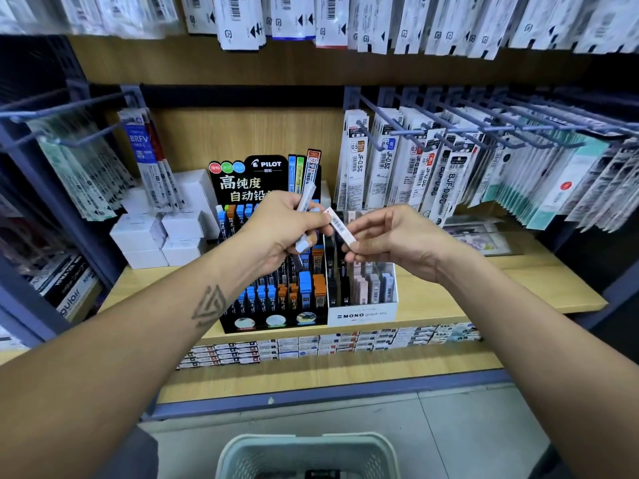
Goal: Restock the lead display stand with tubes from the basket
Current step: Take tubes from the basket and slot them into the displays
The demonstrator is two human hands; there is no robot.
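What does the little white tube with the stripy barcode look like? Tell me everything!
The white tube is thin, flat-sided and looks like plastic. A black barcode runs along its side, with a pinkish tip at the upper end. It is tilted, upper end leaning left. The right hand pinches its lower end, holding it in the air above the white box of tubes. Its upper end is close to the left hand.

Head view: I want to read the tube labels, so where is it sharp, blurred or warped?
Head view: barcode on the tube in the right hand is fairly sharp; hanging packets at top left are blurred; the wide lens bows the shelf edge.
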